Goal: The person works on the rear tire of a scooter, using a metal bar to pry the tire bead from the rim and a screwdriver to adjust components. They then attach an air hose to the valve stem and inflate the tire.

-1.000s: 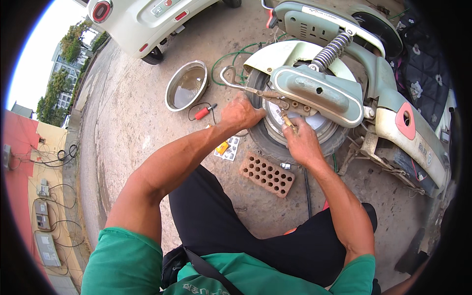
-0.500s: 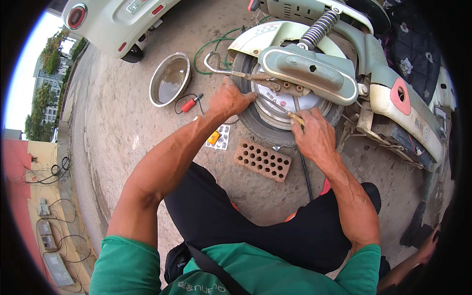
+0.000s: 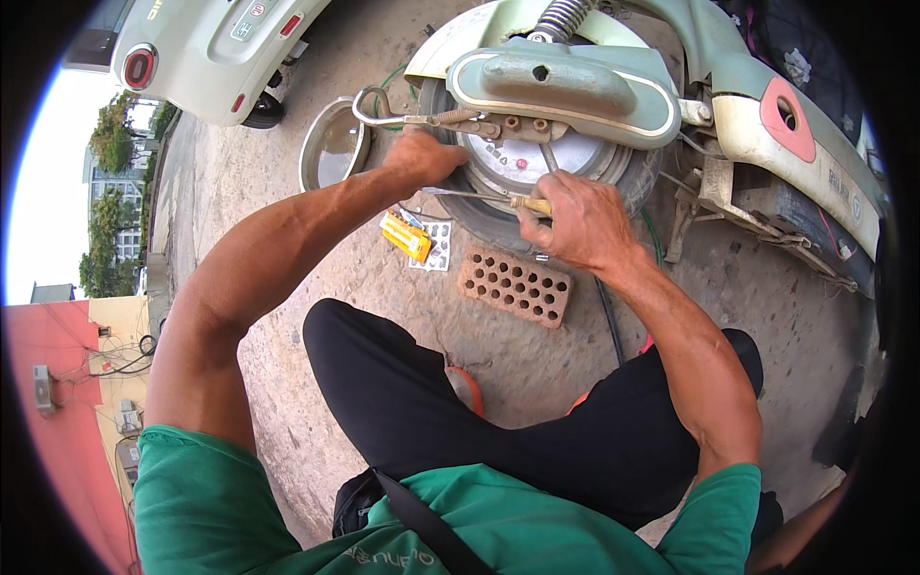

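Observation:
My right hand (image 3: pixel 580 220) grips a screwdriver (image 3: pixel 530 204) by its yellowish handle. Its thin metal shaft points left across the tyre (image 3: pixel 498 226), with the tip near the tyre's outer left edge. My left hand (image 3: pixel 422 158) clasps the left side of that tyre, thumb on the near face and the other fingers mostly hidden. The tyre sits around a silver wheel rim (image 3: pixel 561 165) on a tipped-over scooter. A pale green cover (image 3: pixel 575 91) and a bent metal lever (image 3: pixel 379 120) lie above the wheel.
Below the tyre lies a perforated brick (image 3: pixel 515 286). Left of it are a patch sheet (image 3: pixel 436 247) and a yellow box (image 3: pixel 406 237). A metal basin (image 3: pixel 334 153) of murky water stands farther left. A parked white vehicle (image 3: pixel 216 53) is at the upper left.
The screwdriver has swung from the rim to lie nearly level across the tyre, its tip now at the outer left side. My left hand stays on the tyre. The whole view has shifted.

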`<state>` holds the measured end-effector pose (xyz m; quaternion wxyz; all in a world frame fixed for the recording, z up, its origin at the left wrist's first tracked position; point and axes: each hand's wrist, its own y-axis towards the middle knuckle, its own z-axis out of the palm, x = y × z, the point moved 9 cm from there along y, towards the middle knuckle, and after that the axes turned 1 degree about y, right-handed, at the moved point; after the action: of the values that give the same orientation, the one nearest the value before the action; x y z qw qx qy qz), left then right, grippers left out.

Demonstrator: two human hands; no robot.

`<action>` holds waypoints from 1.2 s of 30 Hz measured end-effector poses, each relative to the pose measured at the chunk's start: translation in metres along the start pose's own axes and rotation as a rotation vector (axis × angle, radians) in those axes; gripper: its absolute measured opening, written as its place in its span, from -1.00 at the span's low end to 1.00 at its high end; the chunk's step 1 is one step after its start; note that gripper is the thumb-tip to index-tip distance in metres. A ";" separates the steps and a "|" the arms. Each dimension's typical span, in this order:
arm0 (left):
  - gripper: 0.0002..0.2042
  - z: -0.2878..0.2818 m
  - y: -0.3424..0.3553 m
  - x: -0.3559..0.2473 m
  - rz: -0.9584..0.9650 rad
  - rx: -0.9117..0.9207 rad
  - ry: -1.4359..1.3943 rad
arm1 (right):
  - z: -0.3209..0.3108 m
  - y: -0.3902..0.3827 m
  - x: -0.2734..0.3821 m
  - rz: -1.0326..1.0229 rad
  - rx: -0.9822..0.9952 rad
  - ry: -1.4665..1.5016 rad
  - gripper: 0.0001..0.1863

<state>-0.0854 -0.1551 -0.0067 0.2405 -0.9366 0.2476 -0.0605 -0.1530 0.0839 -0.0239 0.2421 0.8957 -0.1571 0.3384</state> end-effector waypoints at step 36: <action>-0.60 0.015 -0.048 -0.062 1.271 0.063 0.724 | -0.016 0.000 -0.019 0.056 -0.088 -0.279 -0.61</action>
<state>-0.1145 -0.0815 0.0037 0.1588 -0.5258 0.8055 -0.2222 -0.1753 0.0951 -0.0266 0.2474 0.9178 -0.2287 0.2100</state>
